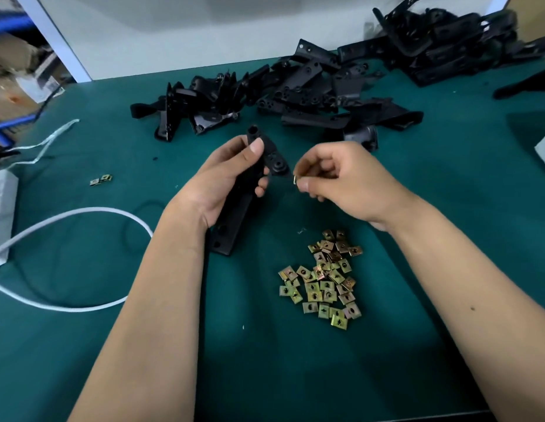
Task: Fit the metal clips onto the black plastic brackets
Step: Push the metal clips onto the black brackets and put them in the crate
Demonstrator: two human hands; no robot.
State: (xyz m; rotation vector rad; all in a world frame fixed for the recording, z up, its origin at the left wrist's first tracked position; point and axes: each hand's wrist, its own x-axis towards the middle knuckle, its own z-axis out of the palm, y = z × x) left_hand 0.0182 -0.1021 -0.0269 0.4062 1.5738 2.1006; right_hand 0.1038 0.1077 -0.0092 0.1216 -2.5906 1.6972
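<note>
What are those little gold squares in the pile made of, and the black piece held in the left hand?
The pile of clips looks like thin stamped metal with a yellowish, iridescent plating: they glint brass and green, each with a punched hole. The bracket gripped by the left hand looks like moulded black plastic, smooth, slightly glossy, with round holes; painted metal cannot be excluded by look alone.

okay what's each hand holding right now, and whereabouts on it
The left hand grips a black bracket around its middle. The right hand pinches a metal clip between its fingertips.
</note>
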